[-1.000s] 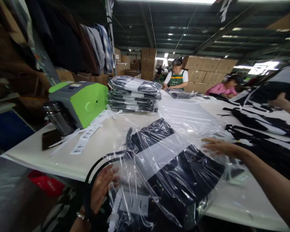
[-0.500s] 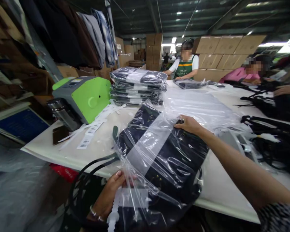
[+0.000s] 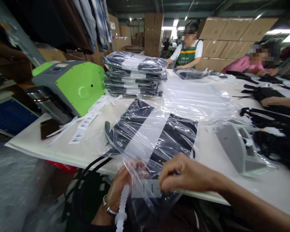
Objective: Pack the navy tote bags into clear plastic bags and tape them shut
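Plastic (image 3: 145, 137) w/ dark item (image 3: 174, 137), L hand (image 3: 123, 182) partly under, R hand (image 3: 180, 174) curled, grips unclear

The right hand (image 3: 183, 174) has left the wrapped package's (image 3: 174, 137) far edge; its fingers now curl near the left hand (image 3: 124, 182). A grey plastic device (image 3: 234, 148), earlier half-hidden, stands uncovered.

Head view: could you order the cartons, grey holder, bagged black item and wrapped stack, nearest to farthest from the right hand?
1. Bagged black item, at the right hand.
2. Grey holder, off to the right.
3. Wrapped stack, beyond, leftward.
4. Cartons, in the background.
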A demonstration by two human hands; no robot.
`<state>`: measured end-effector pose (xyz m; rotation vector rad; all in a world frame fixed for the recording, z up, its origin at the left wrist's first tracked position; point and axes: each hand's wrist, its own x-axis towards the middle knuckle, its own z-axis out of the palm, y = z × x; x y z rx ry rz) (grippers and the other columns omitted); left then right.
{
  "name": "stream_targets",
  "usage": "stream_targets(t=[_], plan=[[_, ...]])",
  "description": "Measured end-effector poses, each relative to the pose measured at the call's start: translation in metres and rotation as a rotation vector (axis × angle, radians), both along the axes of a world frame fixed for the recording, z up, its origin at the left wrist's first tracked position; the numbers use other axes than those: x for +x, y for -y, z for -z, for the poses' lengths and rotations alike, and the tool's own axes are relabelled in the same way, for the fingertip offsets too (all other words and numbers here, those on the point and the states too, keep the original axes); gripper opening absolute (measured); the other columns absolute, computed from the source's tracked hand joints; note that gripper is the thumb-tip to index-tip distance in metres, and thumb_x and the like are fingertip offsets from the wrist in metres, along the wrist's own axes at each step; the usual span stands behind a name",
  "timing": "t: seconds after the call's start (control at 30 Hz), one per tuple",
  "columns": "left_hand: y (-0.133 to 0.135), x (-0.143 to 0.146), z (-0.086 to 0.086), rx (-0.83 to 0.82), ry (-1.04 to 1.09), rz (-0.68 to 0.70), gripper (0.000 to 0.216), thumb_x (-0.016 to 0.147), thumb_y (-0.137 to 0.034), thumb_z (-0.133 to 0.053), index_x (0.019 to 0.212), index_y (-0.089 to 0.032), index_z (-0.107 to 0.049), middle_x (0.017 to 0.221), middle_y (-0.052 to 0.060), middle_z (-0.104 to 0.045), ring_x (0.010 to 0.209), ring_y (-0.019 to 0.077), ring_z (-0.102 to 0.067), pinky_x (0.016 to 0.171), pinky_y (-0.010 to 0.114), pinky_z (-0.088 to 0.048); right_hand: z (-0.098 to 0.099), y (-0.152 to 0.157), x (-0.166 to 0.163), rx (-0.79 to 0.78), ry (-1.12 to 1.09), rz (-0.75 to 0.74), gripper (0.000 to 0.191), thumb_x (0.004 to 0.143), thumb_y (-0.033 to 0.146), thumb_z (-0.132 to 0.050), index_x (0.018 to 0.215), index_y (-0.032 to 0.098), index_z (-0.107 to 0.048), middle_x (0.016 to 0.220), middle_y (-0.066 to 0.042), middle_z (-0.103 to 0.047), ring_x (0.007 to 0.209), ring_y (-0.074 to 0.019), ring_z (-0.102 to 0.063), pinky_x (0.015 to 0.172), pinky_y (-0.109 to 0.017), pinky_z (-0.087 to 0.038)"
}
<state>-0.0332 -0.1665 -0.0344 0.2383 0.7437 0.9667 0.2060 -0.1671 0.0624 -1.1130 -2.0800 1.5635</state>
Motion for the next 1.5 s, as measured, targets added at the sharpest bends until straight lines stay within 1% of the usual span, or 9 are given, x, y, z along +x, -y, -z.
stream_targets(t=[0.1,0.23,0.53,0.7,0.83,1.0,1.17,1.33,1.5], plan=[[0.000,-0.007,-0.009,0.000,0.007,0.025,0.027,0.071,-0.038,-0.084,0.083,-0.018,-0.071,0.092,0.003,-0.073,0.080,0.0186,-0.067,0.071,0.029,-0.056,0.015,0.034,-0.039,0.135,0.052,-0.123,0.017,0.087,0.039,-0.069,0.097,0.027,-0.074,0.090,0.000,-0.074,0.079,-0.0160,-0.067,0.070,-0.027,-0.053],[0.007,-0.011,-0.013,0.086,-0.016,0.122,0.039,0.078,-0.055,-0.075,0.087,-0.017,-0.072,0.090,0.006,-0.072,0.077,0.0203,-0.067,0.073,0.032,-0.055,0.038,0.032,-0.060,0.638,0.348,0.334,0.033,0.084,0.043,-0.072,0.109,0.021,-0.067,0.112,-0.010,-0.069,0.105,-0.0264,-0.060,0.094,-0.046,-0.049],[0.068,-0.115,0.096,-0.053,-0.401,0.163,0.042,0.072,-0.049,-0.082,0.098,-0.017,-0.075,0.098,0.013,-0.076,0.095,0.0306,-0.070,0.082,0.040,-0.053,0.113,0.042,-0.024,0.911,0.253,0.294,0.013,0.094,0.016,-0.054,0.094,0.024,-0.064,0.103,0.001,-0.074,0.123,-0.0189,-0.057,0.118,-0.043,-0.027],[0.052,-0.125,0.056,-0.038,-0.339,-0.217,0.050,0.085,-0.048,-0.068,0.122,-0.016,-0.063,0.119,0.017,-0.070,0.112,0.0332,-0.066,0.090,0.048,-0.055,0.127,0.029,-0.001,0.989,0.284,0.278,0.017,0.095,0.012,-0.050,0.099,0.024,-0.062,0.098,0.001,-0.073,0.117,-0.0186,-0.061,0.117,-0.045,-0.027],[0.026,-0.066,0.020,0.112,-0.471,-0.209,0.057,0.083,-0.052,-0.070,0.123,-0.015,-0.055,0.085,0.007,-0.072,0.063,0.0168,-0.067,0.053,0.026,-0.054,0.106,0.009,0.022,0.858,0.368,0.263,0.013,0.095,0.022,-0.052,0.089,0.023,-0.063,0.096,-0.001,-0.073,0.112,-0.0226,-0.064,0.111,-0.048,-0.037],[0.014,-0.009,0.022,0.314,-0.491,0.097,0.078,0.074,-0.072,-0.065,0.123,-0.014,-0.047,0.078,0.004,-0.069,0.052,0.0149,-0.062,0.044,0.024,-0.049,0.032,-0.013,-0.009,0.668,0.425,0.346,0.028,0.087,0.037,-0.063,0.112,0.025,-0.063,0.115,-0.007,-0.069,0.107,-0.0254,-0.065,0.094,-0.043,-0.051],[0.025,-0.043,0.026,0.378,-0.614,0.073,0.073,0.077,-0.065,-0.067,0.124,-0.013,-0.046,0.077,0.002,-0.066,0.059,0.0152,-0.063,0.052,0.026,-0.052,0.028,-0.046,-0.099,0.992,0.523,0.290,0.052,0.082,0.026,-0.067,0.132,0.018,-0.054,0.130,-0.012,-0.061,0.121,-0.0301,-0.054,0.102,-0.046,-0.043],[0.023,-0.070,0.007,0.369,-0.523,0.035,0.059,0.082,-0.054,-0.068,0.123,-0.016,-0.050,0.086,0.003,-0.066,0.066,0.0151,-0.065,0.059,0.028,-0.055,0.048,-0.082,-0.123,0.909,0.771,0.287,0.021,0.095,0.014,-0.046,0.096,0.018,-0.067,0.100,-0.011,-0.069,0.094,-0.0226,-0.063,0.081,-0.032,-0.046],[-0.019,-0.045,-0.011,0.286,-0.315,0.090,0.045,0.083,-0.035,-0.073,0.119,-0.015,-0.056,0.102,0.009,-0.067,0.078,0.0177,-0.068,0.061,0.028,-0.056,0.013,-0.053,-0.143,0.862,0.505,0.277,0.021,0.095,0.017,-0.049,0.085,0.020,-0.067,0.091,-0.003,-0.069,0.081,-0.0147,-0.061,0.072,-0.024,-0.040]])
